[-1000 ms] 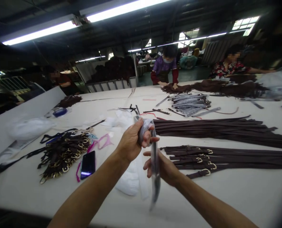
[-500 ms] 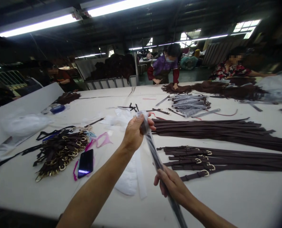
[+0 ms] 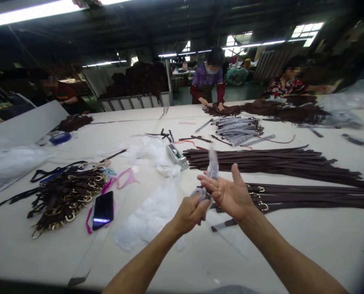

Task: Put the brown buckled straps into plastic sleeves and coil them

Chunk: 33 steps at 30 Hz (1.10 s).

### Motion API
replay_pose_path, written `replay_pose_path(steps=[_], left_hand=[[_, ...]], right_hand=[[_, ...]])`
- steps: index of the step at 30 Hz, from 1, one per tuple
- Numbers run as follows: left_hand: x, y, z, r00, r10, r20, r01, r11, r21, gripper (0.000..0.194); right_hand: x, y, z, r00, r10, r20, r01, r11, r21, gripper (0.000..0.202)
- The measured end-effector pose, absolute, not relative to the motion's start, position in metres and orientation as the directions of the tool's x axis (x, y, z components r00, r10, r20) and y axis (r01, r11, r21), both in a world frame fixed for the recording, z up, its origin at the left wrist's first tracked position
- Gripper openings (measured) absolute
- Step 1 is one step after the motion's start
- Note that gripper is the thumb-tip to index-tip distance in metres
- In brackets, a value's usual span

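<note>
My left hand (image 3: 191,213) is closed around a bunched strap in clear plastic wrap (image 3: 213,166), whose end sticks up blurred above my hands. My right hand (image 3: 232,195) is open, palm showing, its fingertips against the wrapped strap. A grey tape dispenser (image 3: 176,156) stands on the table beyond my hands. Dark brown straps (image 3: 261,161) lie in a long bundle to the right, and nearer me are buckled straps (image 3: 307,197), partly hidden by my right hand. White plastic film (image 3: 148,216) lies left of my hands.
A phone (image 3: 103,210) lies beside a pile of buckled straps (image 3: 68,192) at left. Wrapped straps (image 3: 238,130) lie farther back. Two people work across the table (image 3: 123,130); another is at the far left.
The wrapped strap, stretched between both hands before, is now bunched in my left hand. My right hand has opened and moved up beside it. The tape dispenser has come into sight; the view has shifted.
</note>
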<state>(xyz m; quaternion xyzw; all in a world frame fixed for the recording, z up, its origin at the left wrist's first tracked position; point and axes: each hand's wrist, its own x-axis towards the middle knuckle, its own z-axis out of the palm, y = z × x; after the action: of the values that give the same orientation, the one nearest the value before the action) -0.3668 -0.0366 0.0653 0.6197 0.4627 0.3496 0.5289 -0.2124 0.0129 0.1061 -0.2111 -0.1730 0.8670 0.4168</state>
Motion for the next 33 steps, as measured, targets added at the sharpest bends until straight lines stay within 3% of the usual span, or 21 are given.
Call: replay_pose_path(steps=[2,5,9,11,14,16,19,24,29,33], left_hand=[[-0.371,-0.037,0.059,0.293,0.944,-0.154,0.12,0.124,0.985,0.041],[-0.38,-0.037,0.058,0.268,0.939,-0.217,-0.103,0.252,0.962,0.043],[-0.392,-0.037,0.07,0.258,0.925,-0.277,-0.276,0.346,0.897,0.043],[-0.397,-0.038,0.079,0.253,0.919,-0.303,-0.308,0.374,0.875,0.044],[-0.402,-0.039,0.092,0.273,0.905,-0.326,-0.374,0.412,0.831,0.045],[-0.403,-0.038,0.101,0.285,0.895,-0.342,-0.45,0.44,0.777,0.046],[-0.404,-0.036,0.111,0.271,0.899,-0.343,-0.6,0.437,0.67,0.05],[-0.399,-0.033,0.111,0.199,0.929,-0.312,-0.727,0.353,0.589,0.051],[-0.388,-0.026,0.095,0.011,0.976,-0.217,-0.76,0.149,0.633,0.043],[-0.377,-0.02,0.081,-0.128,0.984,-0.125,-0.689,0.002,0.724,0.04]], right_hand=[[-0.221,0.01,0.095,-0.546,0.807,-0.225,-0.645,-0.576,-0.502,0.052],[-0.233,0.006,0.086,-0.492,0.856,-0.159,-0.606,-0.468,-0.644,0.04],[-0.231,0.017,0.085,-0.3,0.94,-0.162,-0.523,-0.304,-0.797,0.05],[-0.226,0.024,0.081,-0.177,0.984,-0.02,-0.419,-0.093,-0.903,0.059],[-0.224,0.023,0.067,-0.43,0.87,0.24,-0.107,0.215,-0.971,0.073],[-0.23,0.013,0.054,-0.565,0.792,0.233,0.027,0.3,-0.954,0.062],[-0.244,-0.006,0.035,-0.496,0.853,0.161,0.064,0.221,-0.973,0.036],[-0.258,-0.03,0.018,-0.408,0.912,-0.035,0.016,-0.032,-0.999,0.031],[-0.266,-0.052,0.017,-0.4,0.904,-0.153,-0.027,-0.178,-0.984,0.029],[-0.27,-0.073,0.023,-0.397,0.892,-0.219,-0.053,-0.26,-0.964,0.029]])
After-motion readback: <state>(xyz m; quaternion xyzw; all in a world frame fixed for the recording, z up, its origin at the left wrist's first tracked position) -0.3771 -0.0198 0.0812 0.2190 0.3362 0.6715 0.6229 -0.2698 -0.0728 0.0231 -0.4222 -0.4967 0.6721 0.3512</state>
